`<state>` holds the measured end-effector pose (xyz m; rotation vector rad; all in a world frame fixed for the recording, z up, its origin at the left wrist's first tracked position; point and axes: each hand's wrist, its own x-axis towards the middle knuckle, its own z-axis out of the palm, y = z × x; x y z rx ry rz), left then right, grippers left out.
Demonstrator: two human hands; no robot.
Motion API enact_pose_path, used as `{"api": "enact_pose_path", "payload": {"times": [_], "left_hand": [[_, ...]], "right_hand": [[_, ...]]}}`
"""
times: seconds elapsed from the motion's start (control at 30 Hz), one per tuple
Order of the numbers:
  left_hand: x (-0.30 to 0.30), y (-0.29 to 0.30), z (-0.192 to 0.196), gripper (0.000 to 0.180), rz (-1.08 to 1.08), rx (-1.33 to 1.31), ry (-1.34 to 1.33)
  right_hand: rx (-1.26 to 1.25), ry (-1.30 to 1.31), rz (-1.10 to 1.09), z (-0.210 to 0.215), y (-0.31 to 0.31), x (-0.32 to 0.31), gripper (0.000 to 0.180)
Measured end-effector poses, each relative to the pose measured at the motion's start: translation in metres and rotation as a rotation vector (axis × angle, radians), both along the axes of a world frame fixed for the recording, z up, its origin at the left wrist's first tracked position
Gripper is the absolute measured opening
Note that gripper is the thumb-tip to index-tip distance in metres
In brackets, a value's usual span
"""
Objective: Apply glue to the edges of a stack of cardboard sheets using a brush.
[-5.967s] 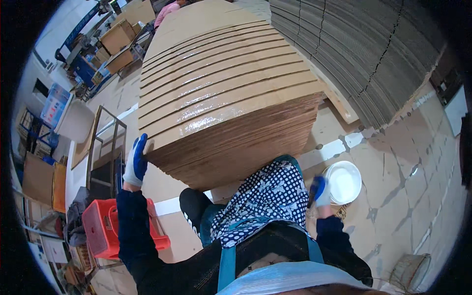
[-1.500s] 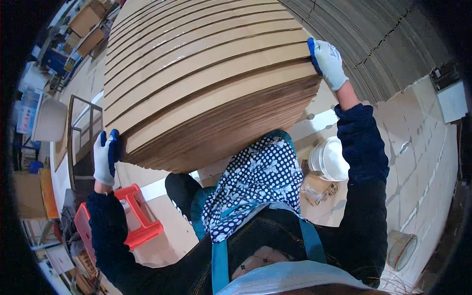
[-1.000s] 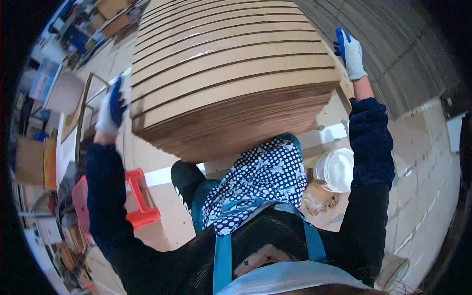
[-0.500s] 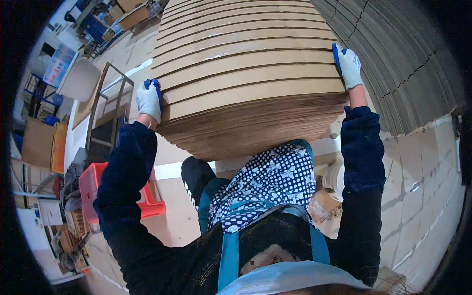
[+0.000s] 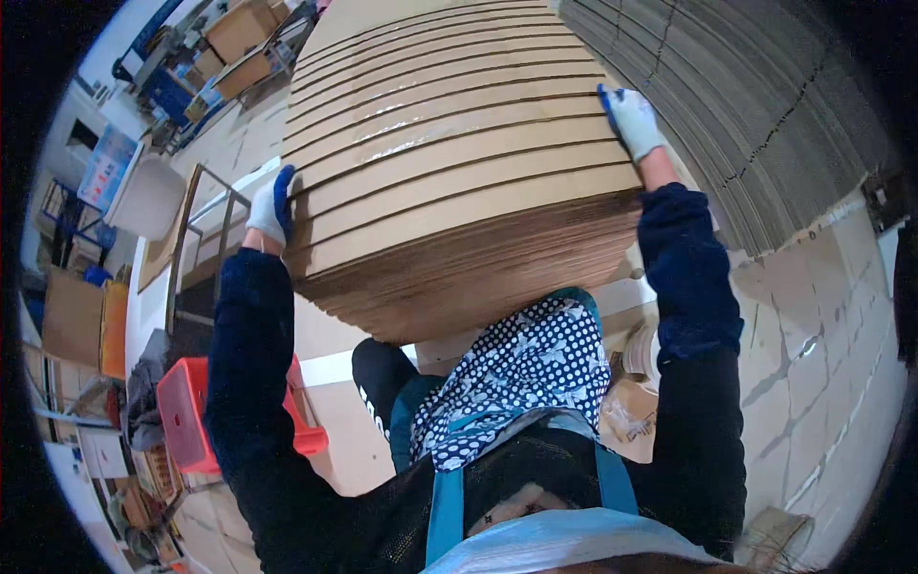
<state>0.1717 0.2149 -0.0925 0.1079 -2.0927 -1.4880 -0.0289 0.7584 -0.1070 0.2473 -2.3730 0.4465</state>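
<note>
A tall stack of flat brown cardboard sheets (image 5: 459, 215) rises in front of me, its upper sheets staggered in steps running away from me. My left hand (image 5: 271, 206), in a white glove with a blue palm, is closed at the stack's left edge, fingers together against the stepped sheets. At the right edge my right hand (image 5: 631, 122), gloved alike, curls its fingers over the sheet ends. It sits farther up the stack than the left. Both arms reach forward, roughly straight. Fingertips on the underside of the sheets are hidden.
Close on the right stands a large stack of grey-looking sheets (image 5: 765, 124). A red plastic stool (image 5: 186, 416) is by my left arm, with a metal-framed table (image 5: 182, 239) beyond it. A white bucket (image 5: 643, 349) and a clear plastic bag (image 5: 626, 411) lie at my right.
The stack appears lower and farther left in view. Both hands have slid slightly farther along its edges, away from me. The left hand's fingers look straighter.
</note>
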Motion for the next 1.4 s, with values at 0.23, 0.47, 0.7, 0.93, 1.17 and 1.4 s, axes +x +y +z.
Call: {"api": "enact_pose_path", "payload": {"times": [0.23, 0.47, 0.7, 0.93, 1.17, 1.4], "left_hand": [[0.002, 0.011, -0.01, 0.024, 0.297, -0.148, -0.098], [0.001, 0.009, -0.014, 0.022, 0.348, 0.062, -0.149], [0.008, -0.055, -0.011, 0.015, 0.031, 0.022, -0.177], [0.117, -0.006, 0.027, 0.038, -0.049, 0.008, -0.644], [0.129, 0.051, 0.053, 0.051, 0.019, -0.529, -0.824], [0.131, 0.012, 0.085, 0.042, -0.174, 0.164, -0.507]], "right_hand": [[-0.066, -0.157, 0.071, 0.016, -0.004, 0.01, 0.047], [-0.087, -0.228, 0.04, 0.014, -0.001, 0.012, 0.046], [0.031, -0.134, 0.191, 0.016, -0.009, 0.004, 0.04], [0.42, -0.287, 0.07, 0.034, 0.05, 0.094, 0.044], [0.448, -0.489, -0.103, 0.051, 0.034, 0.128, 0.055], [-0.24, -0.749, 0.21, 0.096, 0.052, 0.13, 0.061]]}}
